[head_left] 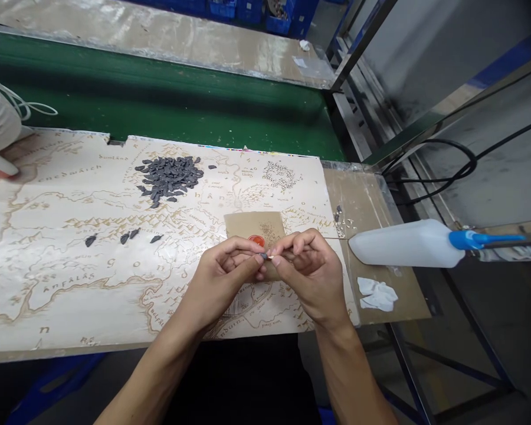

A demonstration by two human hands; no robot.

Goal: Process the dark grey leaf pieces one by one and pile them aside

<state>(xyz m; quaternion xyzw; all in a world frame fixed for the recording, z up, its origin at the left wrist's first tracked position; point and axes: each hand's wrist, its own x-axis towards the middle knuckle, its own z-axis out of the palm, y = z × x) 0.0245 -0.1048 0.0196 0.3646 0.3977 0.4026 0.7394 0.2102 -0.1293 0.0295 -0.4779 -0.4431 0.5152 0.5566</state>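
Low centre of frame: left hand (223, 277) pinches a small dark piece (262, 255). Right hand (312, 271) is closed on what looks like a thin pale stick (273, 257), its tip meeting the piece, held close probably for fine work. Just behind, a cardboard square (253, 227) with a red dab (256, 241), half hidden by fingers. Farther, upper centre-left, a pile of dark pieces (170, 174) lies on the map-covered desk (71, 283).

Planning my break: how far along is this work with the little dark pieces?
Early, it seems. Four loose pieces lie singly apart from the pile, maybe done. The left hand pinches one dark piece beside a thin stick in the right hand, above the cardboard square. The big pile remains.
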